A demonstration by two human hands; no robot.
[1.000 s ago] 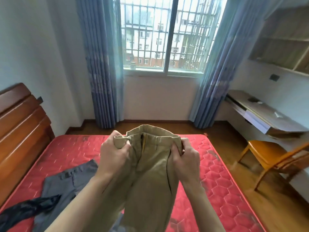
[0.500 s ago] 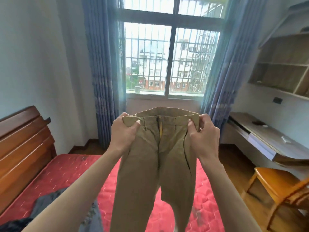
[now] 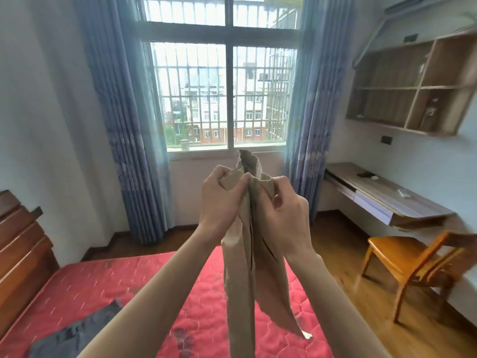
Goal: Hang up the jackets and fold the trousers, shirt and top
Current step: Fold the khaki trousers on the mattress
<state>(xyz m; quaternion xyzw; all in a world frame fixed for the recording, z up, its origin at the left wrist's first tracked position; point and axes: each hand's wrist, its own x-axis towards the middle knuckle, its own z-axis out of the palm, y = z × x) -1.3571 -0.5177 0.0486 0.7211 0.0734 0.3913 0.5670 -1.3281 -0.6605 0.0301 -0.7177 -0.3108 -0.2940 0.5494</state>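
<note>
Khaki trousers hang in front of me above the red mattress, their waistband pinched together so the two halves lie against each other. My left hand grips the left side of the waistband. My right hand grips the right side, close against the left hand. The legs drop straight down, one hem flaring to the right. A grey garment lies flat on the mattress at the lower left, partly hidden by my left forearm.
A wooden headboard stands at the left. An orange wooden chair sits on the wood floor to the right, below a wall desk and open shelves. The barred window with blue curtains is straight ahead.
My hands have come together, folding the spread waistband in half lengthwise, and the trousers have risen higher. The view has tilted up, showing less of the mattress.
</note>
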